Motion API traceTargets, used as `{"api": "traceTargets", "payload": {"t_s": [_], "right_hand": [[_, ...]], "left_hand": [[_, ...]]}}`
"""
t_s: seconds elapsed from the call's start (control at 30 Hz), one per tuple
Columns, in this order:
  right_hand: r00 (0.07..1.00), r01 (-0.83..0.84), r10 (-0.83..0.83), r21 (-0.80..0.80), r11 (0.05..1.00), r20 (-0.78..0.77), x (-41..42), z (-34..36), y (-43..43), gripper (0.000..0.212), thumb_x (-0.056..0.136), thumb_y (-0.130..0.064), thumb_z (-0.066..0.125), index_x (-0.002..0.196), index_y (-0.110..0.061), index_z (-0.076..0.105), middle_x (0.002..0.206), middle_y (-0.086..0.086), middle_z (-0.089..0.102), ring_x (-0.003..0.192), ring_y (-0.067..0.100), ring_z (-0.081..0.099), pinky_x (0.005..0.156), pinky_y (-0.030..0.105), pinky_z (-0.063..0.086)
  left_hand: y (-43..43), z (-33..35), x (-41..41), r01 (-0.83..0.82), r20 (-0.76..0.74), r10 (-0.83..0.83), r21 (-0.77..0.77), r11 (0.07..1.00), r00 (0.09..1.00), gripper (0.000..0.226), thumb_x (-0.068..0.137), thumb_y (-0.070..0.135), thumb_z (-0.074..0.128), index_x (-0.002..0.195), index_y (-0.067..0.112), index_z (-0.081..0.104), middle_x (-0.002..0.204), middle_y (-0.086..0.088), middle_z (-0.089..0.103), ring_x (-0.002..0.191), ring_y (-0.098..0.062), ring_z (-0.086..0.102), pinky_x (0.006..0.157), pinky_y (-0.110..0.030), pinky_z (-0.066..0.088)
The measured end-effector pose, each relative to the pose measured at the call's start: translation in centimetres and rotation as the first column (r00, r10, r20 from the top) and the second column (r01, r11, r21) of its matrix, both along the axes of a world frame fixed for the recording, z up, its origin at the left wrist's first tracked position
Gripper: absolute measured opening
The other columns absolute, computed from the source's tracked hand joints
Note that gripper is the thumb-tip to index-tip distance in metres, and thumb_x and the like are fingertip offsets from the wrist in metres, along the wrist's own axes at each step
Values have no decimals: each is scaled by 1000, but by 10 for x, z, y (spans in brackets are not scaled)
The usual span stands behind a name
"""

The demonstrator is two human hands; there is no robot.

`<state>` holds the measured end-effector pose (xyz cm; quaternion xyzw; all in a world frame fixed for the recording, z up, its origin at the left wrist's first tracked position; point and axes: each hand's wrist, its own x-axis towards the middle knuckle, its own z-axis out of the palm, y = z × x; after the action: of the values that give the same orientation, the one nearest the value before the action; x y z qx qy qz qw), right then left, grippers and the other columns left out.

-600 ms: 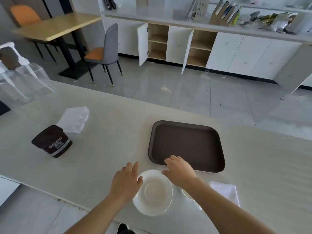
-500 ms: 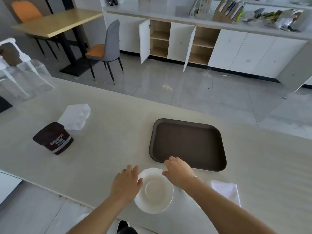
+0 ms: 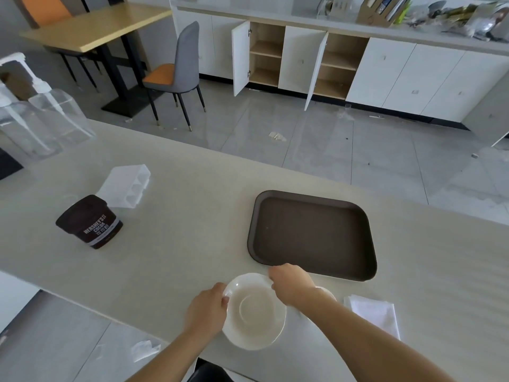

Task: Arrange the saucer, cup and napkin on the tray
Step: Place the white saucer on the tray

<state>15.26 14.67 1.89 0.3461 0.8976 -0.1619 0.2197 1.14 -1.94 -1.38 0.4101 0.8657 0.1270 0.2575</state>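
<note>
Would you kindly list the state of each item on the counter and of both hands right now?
Tray: empty, flat on the counter.
Saucer: upright, off the tray, gripped at both sides of its rim.
Cup: mostly hidden behind the right forearm.
Napkin: folded, on the counter, untouched.
Cocoa tub: upright, lid on.
Left hand: on the saucer's left rim.
Right hand: on its far rim.

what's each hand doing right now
Left hand: closed on the left rim of the round white ceramic saucer.
Right hand: fingers curled on the saucer's far right rim.
</note>
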Motion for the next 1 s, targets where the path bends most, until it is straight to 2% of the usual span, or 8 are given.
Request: {"api": "traceTargets", "payload": {"t_s": [0.1, 0.2, 0.33, 0.4, 0.53, 0.8, 0.9, 1.0], "right_hand": [[999, 35, -36, -22, 999, -34, -4, 2, 2, 9, 89, -7, 51, 87, -16, 50, 85, 5, 58, 73, 30, 51, 60, 34, 39], [982, 116, -122, -47, 992, -142, -9, 7, 9, 7, 89, -9, 46, 90, -13, 52, 82, 6, 60, 71, 31, 53, 54, 34, 38], [935, 211, -235, -116, 971, -265, -15, 17, 26, 14, 90, -10, 42, 92, -14, 55, 87, 9, 65, 78, 32, 61, 64, 41, 51], [912, 235, -267, -136, 962, -312, -17, 20, 37, 16, 91, -12, 41, 91, -15, 56, 87, 7, 65, 77, 30, 60, 65, 39, 50], [884, 293, -326, -145, 945, -336, -18, 20, 60, 18, 91, -13, 42, 92, -18, 59, 86, 4, 66, 77, 26, 60, 65, 37, 50], [820, 387, -442, -216, 896, -365, -18, 12, 103, 16, 93, -22, 54, 102, -25, 66, 89, -4, 69, 78, 19, 61, 59, 28, 42], [766, 451, -519, -260, 854, -380, -12, 7, 120, 19, 92, -16, 56, 100, -24, 71, 90, -3, 72, 82, 20, 64, 67, 30, 49], [703, 506, -595, -315, 803, -389, -5, -1, 133, 18, 92, -14, 59, 96, -24, 73, 87, -3, 73, 83, 20, 67, 75, 35, 57]], "left_hand": [[2, 1, -2, -92, 85, 87, 49, 995, 993, 18, 95, 24, 47, 104, 18, 61, 88, 2, 68, 85, -22, 62, 77, -39, 53], [8, 4, -7, -193, 145, 179, 93, 977, 973, 13, 94, 23, 50, 102, 22, 61, 81, 4, 66, 80, -19, 62, 75, -39, 54], [26, 16, -14, -303, 267, 261, 129, 944, 927, 11, 93, 20, 52, 95, 23, 63, 80, 0, 67, 68, -22, 67, 56, -40, 60], [39, 22, -17, -328, 302, 273, 147, 933, 913, 12, 93, 19, 52, 93, 24, 63, 79, -1, 67, 62, -22, 68, 48, -35, 58], [65, 31, -22, -349, 350, 276, 165, 922, 895, 13, 92, 20, 53, 96, 23, 65, 81, -2, 67, 67, -23, 68, 45, -34, 58], [113, 33, -25, -445, 419, 347, 162, 881, 839, 12, 90, 20, 58, 92, 16, 69, 84, -4, 69, 70, -25, 70, 49, -40, 60], [132, 32, -25, -479, 455, 365, 164, 862, 813, 14, 89, 20, 57, 90, 16, 71, 86, -2, 71, 74, -24, 70, 56, -42, 62], [145, 28, -28, -463, 435, 345, 201, 863, 832, 17, 88, 19, 54, 83, 18, 70, 78, 1, 70, 78, -25, 68, 69, -42, 60]]}}
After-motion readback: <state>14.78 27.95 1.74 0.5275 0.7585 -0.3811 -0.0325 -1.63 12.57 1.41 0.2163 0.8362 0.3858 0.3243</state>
